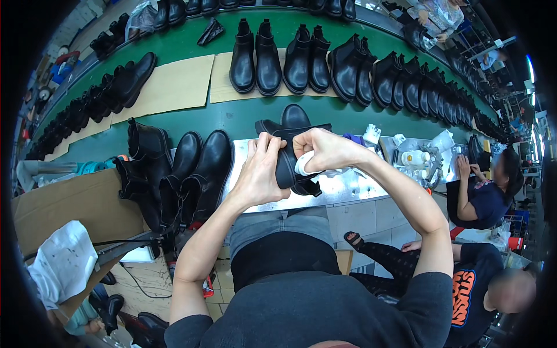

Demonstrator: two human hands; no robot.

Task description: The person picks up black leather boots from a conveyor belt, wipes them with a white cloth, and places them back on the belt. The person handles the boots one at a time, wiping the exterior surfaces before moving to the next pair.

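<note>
Over the metal-topped bench edge, my left hand [260,173] grips a black leather boot [284,168], its fingers wrapped over the near part of it. My right hand [328,152] is closed on a small white cloth [303,163], which is pressed against the boot's side. Just beyond my hands another black boot [295,116] shows its rounded toe; the held boot and my fingers partly hide it. To the left of my left hand stand several black boots, the nearest with a smooth, shiny toe [214,148].
Long rows of black boots [296,64] line the green bench [191,116], some on cardboard sheets [165,87]. White bottles [415,158] stand at the right on the metal top. A white rag [65,261] hangs at lower left. Two people [484,200] sit close by on the right.
</note>
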